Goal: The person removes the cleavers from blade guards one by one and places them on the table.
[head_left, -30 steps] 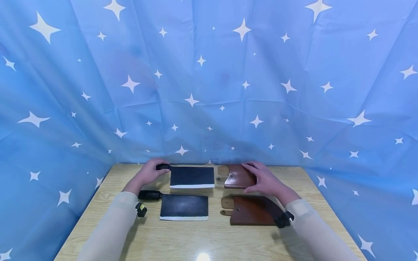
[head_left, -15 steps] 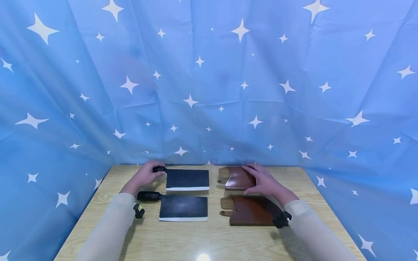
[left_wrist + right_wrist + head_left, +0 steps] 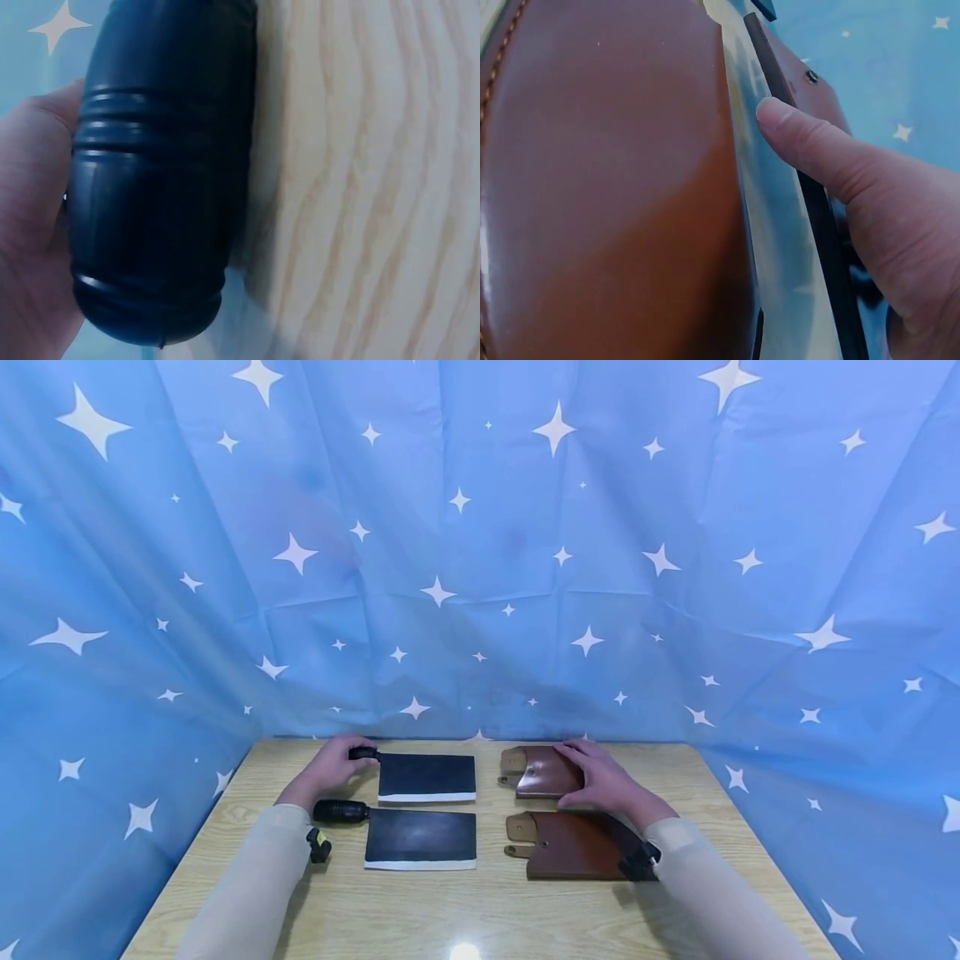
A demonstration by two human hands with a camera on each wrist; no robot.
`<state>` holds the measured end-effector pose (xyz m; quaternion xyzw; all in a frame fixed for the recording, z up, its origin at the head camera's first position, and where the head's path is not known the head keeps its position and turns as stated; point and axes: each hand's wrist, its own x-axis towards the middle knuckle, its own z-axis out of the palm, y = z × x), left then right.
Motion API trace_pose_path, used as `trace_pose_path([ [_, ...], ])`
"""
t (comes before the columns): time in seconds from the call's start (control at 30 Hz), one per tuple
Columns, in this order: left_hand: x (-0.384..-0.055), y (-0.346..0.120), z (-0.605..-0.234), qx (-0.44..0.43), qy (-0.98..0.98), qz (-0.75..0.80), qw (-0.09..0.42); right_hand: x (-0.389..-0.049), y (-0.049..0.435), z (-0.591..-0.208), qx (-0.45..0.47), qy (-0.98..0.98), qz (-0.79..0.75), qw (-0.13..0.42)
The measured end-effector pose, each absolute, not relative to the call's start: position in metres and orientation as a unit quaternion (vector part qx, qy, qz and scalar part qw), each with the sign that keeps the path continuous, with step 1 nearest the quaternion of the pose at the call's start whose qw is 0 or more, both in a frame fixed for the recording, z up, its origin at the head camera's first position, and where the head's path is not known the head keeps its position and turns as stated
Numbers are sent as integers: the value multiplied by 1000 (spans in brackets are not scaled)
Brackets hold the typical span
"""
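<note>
My left hand [image 3: 332, 767] grips the black handle of the rear cleaver [image 3: 427, 777], whose dark blade with a pale lower edge points right. In front of it lies a second cleaver [image 3: 421, 837], its ridged handle [image 3: 154, 180] filling much of the left wrist view and hiding most of my left fingers. My right hand [image 3: 609, 782] holds the rear brown leather sheath [image 3: 542, 768] across its width. The thumb [image 3: 810, 142] presses that sheath's near edge; the other fingers reach its far edge. A second leather sheath [image 3: 573, 847] lies nearer, partly under my right wrist.
All of it lies on a light wood-grain table [image 3: 420, 914]. A blue curtain [image 3: 480, 568] with white stars rises behind the table and along both sides. The sheaths' tan strap ends [image 3: 521, 827] face left, towards the blades.
The rear cleaver has slid left and a little nearer with my left hand. My right hand and the rear sheath have shifted slightly nearer. The front cleaver and front sheath look unmoved.
</note>
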<state>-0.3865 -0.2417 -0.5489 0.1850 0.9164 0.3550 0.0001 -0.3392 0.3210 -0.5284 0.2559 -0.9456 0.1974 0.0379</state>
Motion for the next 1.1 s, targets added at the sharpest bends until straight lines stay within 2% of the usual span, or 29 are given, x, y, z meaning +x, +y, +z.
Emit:
trace_pose_path([
  [0.4,-386,-242,-556,195,921,338,-3,-344,322,-537,255,-945,204,14],
  [0.9,-388,-238,-560,178,937,299,-30,-352,322,-539,238,-938,240,-74],
  [1.1,-384,-232,-556,170,943,284,-38,-352,324,-540,241,-933,252,-86],
])
